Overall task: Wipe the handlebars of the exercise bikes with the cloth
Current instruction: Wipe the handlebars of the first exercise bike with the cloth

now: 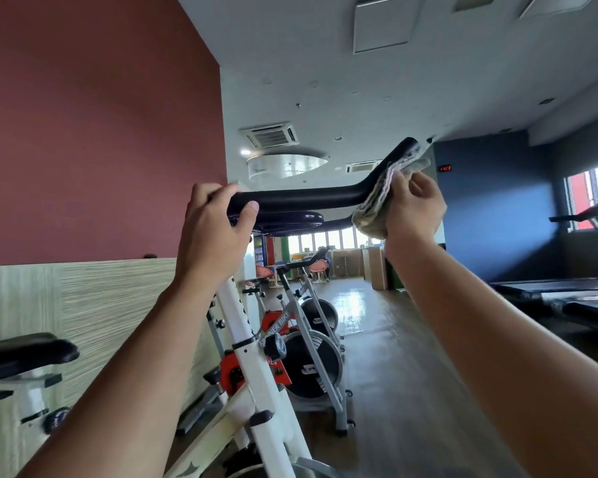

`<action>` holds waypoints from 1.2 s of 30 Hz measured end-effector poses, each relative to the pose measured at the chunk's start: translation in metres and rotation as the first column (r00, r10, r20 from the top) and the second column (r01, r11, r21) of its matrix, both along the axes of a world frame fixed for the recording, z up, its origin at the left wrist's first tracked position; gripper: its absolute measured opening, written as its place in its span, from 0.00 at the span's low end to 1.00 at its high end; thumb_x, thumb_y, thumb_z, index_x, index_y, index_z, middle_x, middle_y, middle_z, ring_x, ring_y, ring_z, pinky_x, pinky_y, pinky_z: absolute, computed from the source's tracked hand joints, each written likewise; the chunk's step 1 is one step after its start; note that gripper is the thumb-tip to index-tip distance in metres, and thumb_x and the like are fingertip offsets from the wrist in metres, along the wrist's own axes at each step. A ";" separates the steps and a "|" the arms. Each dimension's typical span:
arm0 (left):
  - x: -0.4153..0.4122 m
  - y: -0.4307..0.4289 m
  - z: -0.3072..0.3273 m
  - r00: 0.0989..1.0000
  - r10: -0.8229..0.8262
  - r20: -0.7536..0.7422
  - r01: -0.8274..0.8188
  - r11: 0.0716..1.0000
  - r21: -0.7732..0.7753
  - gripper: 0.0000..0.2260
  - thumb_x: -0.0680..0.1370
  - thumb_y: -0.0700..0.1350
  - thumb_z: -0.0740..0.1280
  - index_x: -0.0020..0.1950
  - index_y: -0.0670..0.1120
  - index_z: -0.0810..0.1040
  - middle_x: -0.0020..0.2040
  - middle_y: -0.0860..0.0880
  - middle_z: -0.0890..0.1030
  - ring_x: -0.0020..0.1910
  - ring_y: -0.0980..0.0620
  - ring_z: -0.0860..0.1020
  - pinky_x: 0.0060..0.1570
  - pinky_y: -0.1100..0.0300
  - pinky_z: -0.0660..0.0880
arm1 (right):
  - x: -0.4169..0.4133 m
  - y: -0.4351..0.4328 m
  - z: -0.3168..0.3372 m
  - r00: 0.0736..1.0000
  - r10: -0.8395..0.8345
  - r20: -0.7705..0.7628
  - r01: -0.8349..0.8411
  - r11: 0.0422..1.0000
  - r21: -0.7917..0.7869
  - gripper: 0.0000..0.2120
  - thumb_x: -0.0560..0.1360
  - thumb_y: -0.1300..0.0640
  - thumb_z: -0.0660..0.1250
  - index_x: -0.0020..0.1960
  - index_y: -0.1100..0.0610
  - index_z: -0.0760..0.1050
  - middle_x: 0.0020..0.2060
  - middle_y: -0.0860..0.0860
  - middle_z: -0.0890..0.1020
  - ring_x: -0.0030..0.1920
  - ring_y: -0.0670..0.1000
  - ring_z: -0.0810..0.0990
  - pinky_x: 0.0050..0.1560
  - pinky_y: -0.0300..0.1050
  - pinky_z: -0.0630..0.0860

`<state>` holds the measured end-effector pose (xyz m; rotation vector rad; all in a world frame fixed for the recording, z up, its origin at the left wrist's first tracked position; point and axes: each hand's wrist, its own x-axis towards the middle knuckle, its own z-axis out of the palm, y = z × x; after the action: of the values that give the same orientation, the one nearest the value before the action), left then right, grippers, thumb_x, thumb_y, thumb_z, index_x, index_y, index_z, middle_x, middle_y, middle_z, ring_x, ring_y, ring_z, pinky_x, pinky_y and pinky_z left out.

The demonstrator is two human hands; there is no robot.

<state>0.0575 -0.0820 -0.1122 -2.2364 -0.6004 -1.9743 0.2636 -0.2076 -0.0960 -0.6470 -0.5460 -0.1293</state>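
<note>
A black padded handlebar (301,196) of a white exercise bike (252,370) runs across the middle of the view and bends upward at its right end. My left hand (214,229) grips the bar's left end. My right hand (413,208) holds a folded grey-beige cloth (377,205) pressed against the bend on the right side of the bar. The cloth wraps the bar there and hides that part of it.
More spinner bikes (308,326) stand in a row behind the white one along the red and wood-panelled wall (94,132). A black saddle (25,353) sits at lower left. Treadmills (567,298) line the right side. Wooden floor (394,374) runs between them.
</note>
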 end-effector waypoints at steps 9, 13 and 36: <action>-0.003 0.004 0.001 1.000 0.021 -0.018 -0.020 0.999 0.034 0.16 0.81 0.52 0.64 0.65 0.46 0.78 0.59 0.49 0.71 0.58 0.46 0.74 0.54 0.57 0.71 | -0.032 0.000 -0.030 0.920 -0.258 0.296 0.318 0.932 -0.176 0.16 0.83 0.53 0.61 0.68 0.55 0.76 0.55 0.43 0.71 0.51 0.38 0.75 0.50 0.20 0.69; -0.001 0.003 0.001 0.999 0.035 -0.030 -0.034 0.999 0.024 0.15 0.82 0.53 0.63 0.64 0.46 0.77 0.61 0.47 0.71 0.58 0.44 0.74 0.52 0.54 0.72 | -0.045 0.005 -0.037 0.745 -0.334 0.577 0.534 0.818 -0.215 0.16 0.84 0.55 0.59 0.69 0.56 0.76 0.65 0.49 0.73 0.63 0.46 0.73 0.68 0.42 0.71; 0.054 -0.024 0.003 0.985 -0.167 0.030 0.145 0.922 0.360 0.13 0.78 0.38 0.69 0.62 0.47 0.79 0.55 0.44 0.76 0.49 0.44 0.78 0.53 0.49 0.75 | -0.036 0.014 -0.027 0.505 -0.397 0.767 0.640 0.768 -0.025 0.11 0.78 0.66 0.64 0.55 0.56 0.83 0.49 0.46 0.82 0.51 0.50 0.81 0.56 0.46 0.77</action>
<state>0.1120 -0.1059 -0.1091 -2.0598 -0.0540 -2.0317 0.2277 -0.1932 -0.1229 -1.0741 -1.1541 -0.9545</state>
